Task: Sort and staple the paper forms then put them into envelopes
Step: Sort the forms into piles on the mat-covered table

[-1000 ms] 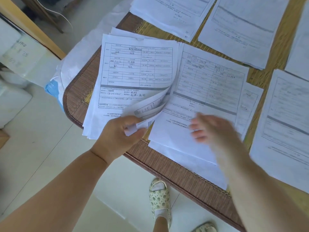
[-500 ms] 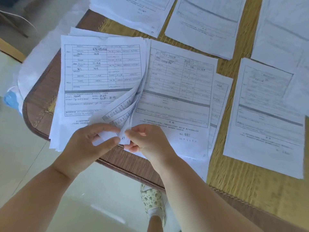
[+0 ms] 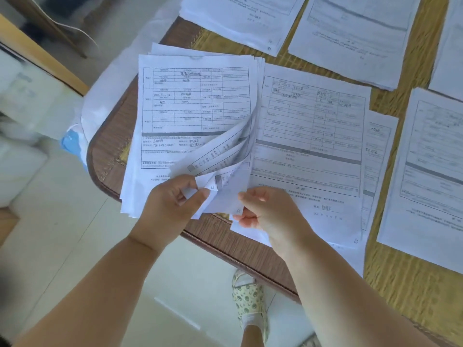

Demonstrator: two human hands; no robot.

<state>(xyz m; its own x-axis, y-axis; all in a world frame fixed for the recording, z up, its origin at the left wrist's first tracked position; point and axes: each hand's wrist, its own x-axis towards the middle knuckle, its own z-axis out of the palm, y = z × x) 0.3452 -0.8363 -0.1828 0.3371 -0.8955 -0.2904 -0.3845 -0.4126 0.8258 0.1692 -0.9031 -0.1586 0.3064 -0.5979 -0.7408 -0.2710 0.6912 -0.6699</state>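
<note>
A thick stack of printed forms (image 3: 193, 103) lies at the table's near left corner, its lower right corners curled up. My left hand (image 3: 170, 209) pinches those lifted corners between thumb and fingers. My right hand (image 3: 268, 211) pinches the bottom corner of a lower sheet (image 3: 234, 196) in the same stack. Right beside the stack lies a second pile of forms (image 3: 310, 136), partly under my right hand.
More form piles cover the woven-mat table (image 3: 390, 279): one at back centre (image 3: 240, 18), one at back right (image 3: 355, 33), one at right (image 3: 431, 176). The table's brown rim (image 3: 238, 249) runs under my wrists. My slippered foot (image 3: 248, 299) stands on the floor below.
My right hand came left from the second pile to the curled corners and took hold of a lower sheet. My left hand kept its pinch on the lifted corners.
</note>
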